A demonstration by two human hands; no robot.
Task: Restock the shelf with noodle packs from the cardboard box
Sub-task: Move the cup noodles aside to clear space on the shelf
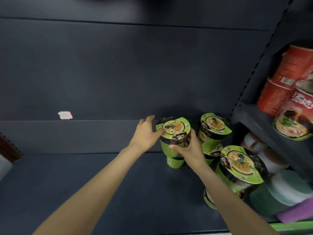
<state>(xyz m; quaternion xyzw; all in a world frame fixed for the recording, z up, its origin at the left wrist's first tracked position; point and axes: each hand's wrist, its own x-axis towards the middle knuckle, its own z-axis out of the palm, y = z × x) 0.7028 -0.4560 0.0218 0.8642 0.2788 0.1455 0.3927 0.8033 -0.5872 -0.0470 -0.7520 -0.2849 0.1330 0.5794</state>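
While both hands sit on one cup, state by size:

shelf [101, 184]: dark blue-grey metal, mostly bare on left and centre; back panel same colour.
side bay [264, 126]: right of perforated upright, separate shelves at other heights.
red cups [286, 72]: upper right bay, stacked on sides; large white Chinese characters on nearest one, blurred, not legible.
white and purple packs [288, 197]: lower right bay, blurred, no readable print.
green cup stacks: three at right end of shelf. Held stack [174, 150] leftmost, two cups high; rear stack [213, 131] just beside it toward upright; front stack [240, 170] nearest camera, leaning.
lid print: ramen bowl photo with halved egg, green band, black calligraphy patch, small QR-style square; text too small to read.
left hand [145, 133]: fingers straight and spread, pressing left side of top cup rim, reaching toward back panel.
right hand [189, 150]: fingers and thumb wrapped round front of top cup, gripping it.
torn sticker [65, 115]: white with red edge, on back panel at left, print unreadable.
cardboard box: out of frame.
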